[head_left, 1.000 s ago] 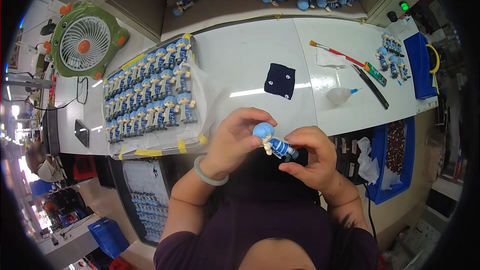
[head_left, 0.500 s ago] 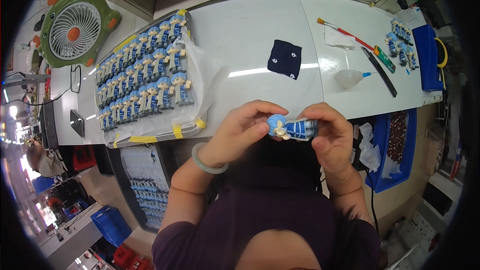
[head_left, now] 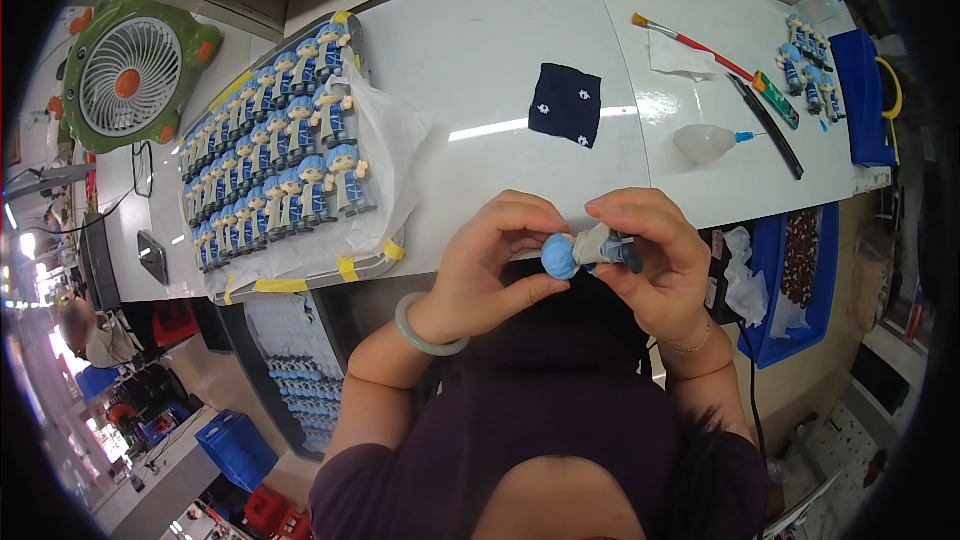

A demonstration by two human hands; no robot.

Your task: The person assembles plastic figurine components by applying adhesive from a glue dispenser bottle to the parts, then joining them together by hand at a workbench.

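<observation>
Near the frame's centre, the left hand [head_left: 500,265] and right hand [head_left: 662,258] grip one small blue-haired, blue-and-beige figurine [head_left: 588,247] — head leftward.

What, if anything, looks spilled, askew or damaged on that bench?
Nothing looks spilled. The white tray liner bunches askew beyond the figurine rows. The translucent squeeze bottle lies on its side, but no puddle shows. The blue-haired figurine between the left hand and right hand shows no obvious damage.
</observation>
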